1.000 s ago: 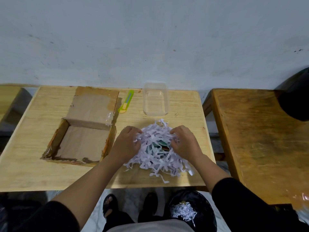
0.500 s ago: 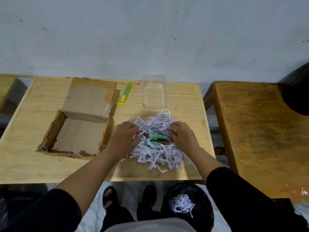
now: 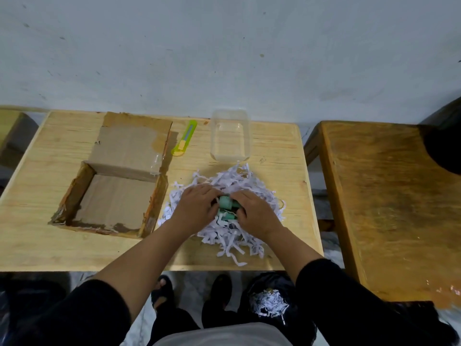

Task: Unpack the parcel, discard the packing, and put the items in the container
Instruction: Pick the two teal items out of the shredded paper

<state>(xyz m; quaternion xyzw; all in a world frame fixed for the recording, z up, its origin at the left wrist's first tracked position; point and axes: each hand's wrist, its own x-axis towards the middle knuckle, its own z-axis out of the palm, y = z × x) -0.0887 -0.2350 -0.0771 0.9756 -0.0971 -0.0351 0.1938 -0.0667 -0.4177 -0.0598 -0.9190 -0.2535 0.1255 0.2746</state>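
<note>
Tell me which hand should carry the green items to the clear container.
Probably right: the right hand sits nearer the clear container, directly behind it, while the left hand is closer to the cardboard box.

Table [image 3: 62,248]: pale wood, matt, visible grain. Box [image 3: 117,198]: brown corrugated cardboard, rough torn edges. Shreds [image 3: 232,236]: white paper strips, matt. Container [image 3: 230,136]: clear plastic, smooth, slightly glossy. Cutter [image 3: 185,141]: glossy green plastic. Second table [image 3: 389,208]: darker wood, worn, faint sheen. Wall [image 3: 224,51]: matt, scuffed.
</note>
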